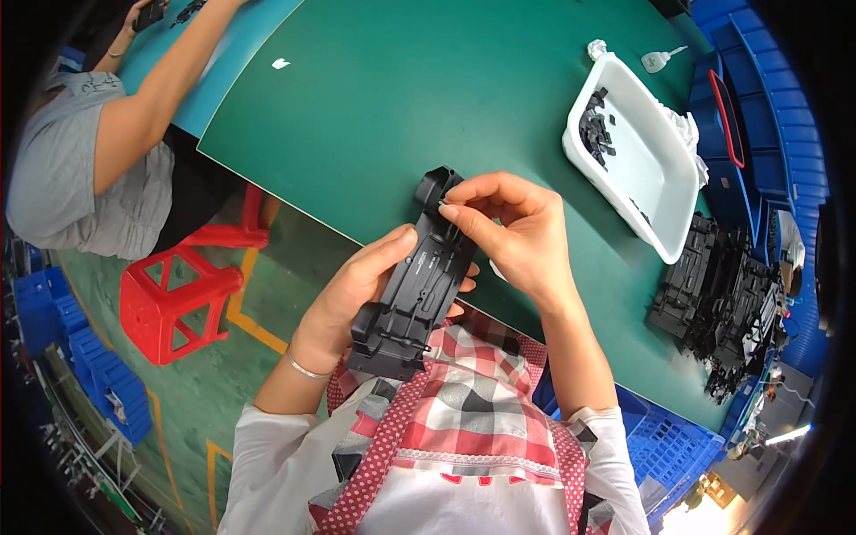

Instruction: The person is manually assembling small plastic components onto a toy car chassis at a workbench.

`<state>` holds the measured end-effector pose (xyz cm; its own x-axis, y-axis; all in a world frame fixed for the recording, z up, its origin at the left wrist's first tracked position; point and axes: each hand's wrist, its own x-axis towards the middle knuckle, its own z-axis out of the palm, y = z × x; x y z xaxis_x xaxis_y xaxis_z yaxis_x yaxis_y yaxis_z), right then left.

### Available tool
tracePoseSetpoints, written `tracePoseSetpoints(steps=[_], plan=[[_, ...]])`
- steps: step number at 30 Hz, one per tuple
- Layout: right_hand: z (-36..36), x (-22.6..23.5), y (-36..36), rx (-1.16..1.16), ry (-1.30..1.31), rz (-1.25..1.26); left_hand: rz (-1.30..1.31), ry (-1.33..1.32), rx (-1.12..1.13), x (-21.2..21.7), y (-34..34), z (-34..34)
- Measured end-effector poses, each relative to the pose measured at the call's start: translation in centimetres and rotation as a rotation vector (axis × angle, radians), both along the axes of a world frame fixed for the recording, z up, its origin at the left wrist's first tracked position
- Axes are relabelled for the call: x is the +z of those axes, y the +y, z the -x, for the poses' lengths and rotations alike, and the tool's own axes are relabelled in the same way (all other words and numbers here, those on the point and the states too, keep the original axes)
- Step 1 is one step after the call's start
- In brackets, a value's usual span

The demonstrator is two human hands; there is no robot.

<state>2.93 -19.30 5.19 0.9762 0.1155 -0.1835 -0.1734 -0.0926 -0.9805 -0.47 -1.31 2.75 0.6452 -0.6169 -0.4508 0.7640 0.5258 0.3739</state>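
Observation:
A long black moulded plastic housing (417,283) is held tilted above the near edge of the green table, its ribbed and slotted side facing up. My left hand (370,278) wraps round it from the left, thumb on top and fingertips showing past its right edge. Near the far end of the housing, my right hand (513,227) is closed in a pinch, thumb and forefinger touching the part's upper right area. Whatever lies between those fingertips is too small or hidden to make out.
On the green table (374,107) stands a white tray (637,152) with small black pieces. Stacked black housings (713,299) lie at the right, near blue bins (749,98). A small bottle (655,61) sits far right. A co-worker (98,160) and red stool (169,299) are at left.

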Motion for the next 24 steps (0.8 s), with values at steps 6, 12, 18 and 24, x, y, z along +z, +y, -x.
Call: tracePoseSetpoints(steps=[6,12,18,24], plan=[[-0.43,-0.23,0.09,0.074,-0.095,0.108,0.065,0.033,-0.009,-0.42,0.35,0.03],[-0.65,0.2,0.44,0.05,-0.028,0.188,0.07,0.045,0.01,0.08,0.15,-0.03],[-0.73,0.15,0.63,0.059,-0.038,0.224,0.082,0.044,0.016,-0.04,0.22,0.04],[-0.66,0.1,0.73,0.069,-0.064,0.248,0.077,0.045,0.016,0.01,0.26,0.05]])
